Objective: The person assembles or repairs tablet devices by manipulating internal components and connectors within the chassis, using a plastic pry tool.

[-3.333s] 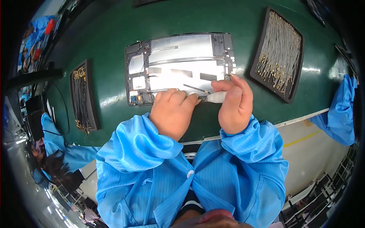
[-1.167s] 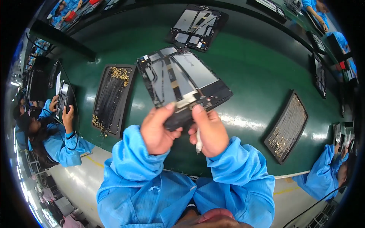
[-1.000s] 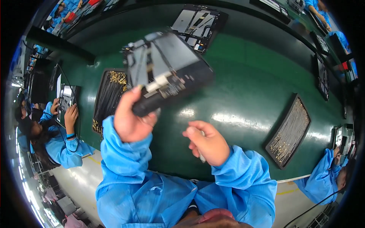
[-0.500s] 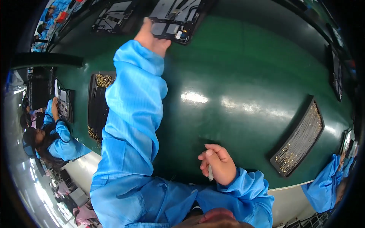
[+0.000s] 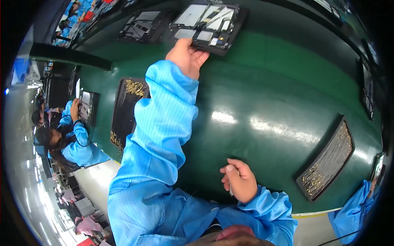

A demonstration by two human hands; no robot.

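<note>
My left hand (image 5: 187,58), at the end of an outstretched arm, grasps the near edge of an open flat device (image 5: 204,25), the thumb over its edge and the fingers below. The device sits at the far side of the green desk (image 5: 262,98), its silver panels and dark strips facing up; whether it touches the desk I cannot tell. My right hand (image 5: 241,180) is well apart from it, close to my body, fingers curled around a slim white thing (image 5: 231,190) that they mostly hide.

My left sleeve (image 5: 162,119) passes in front of a dark tray of black cables (image 5: 125,108) with gold-coloured ends. Out to my right, a second dark tray holds grey cables (image 5: 326,160). Just left of the device I grasp lies another opened device (image 5: 141,25), in shadow. A dark bar (image 5: 72,56) juts in from the left, and below it a co-worker in blue (image 5: 84,149) has a hand on a similar device (image 5: 88,104). At my far right a blue sleeve (image 5: 351,209) shows.
</note>
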